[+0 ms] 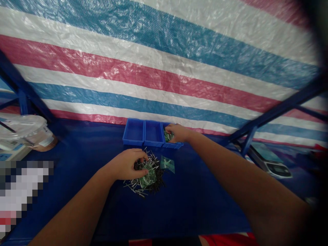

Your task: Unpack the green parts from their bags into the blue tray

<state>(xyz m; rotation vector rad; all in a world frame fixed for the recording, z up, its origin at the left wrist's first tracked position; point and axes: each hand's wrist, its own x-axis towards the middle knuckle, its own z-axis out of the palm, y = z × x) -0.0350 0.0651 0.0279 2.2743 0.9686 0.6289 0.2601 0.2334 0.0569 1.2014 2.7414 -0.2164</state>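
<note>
My left hand (131,164) is over a loose pile of thin metal pins, which look like blind rivets (137,192), on the blue table. Its fingers are curved but apart, and the thumb touches a small green-tinted clear plastic bag (149,179) on top of the pile. My right hand (177,132) reaches into the rightmost blue bin (173,145), its thumb and fingers apart around green-tinted bags (168,137) there. Part of that bin is hidden by the hand. A further small green bag (167,164) with pale pieces inside lies right of the pile.
Two more blue bins, a left one (133,131) and a middle one (154,132), adjoin the rightmost bin. A clear lidded tub (38,131) stands at left, a digital scale (278,169) at right. Blue metal frame bars (279,102) and a striped sheet (159,82) enclose the table (179,212).
</note>
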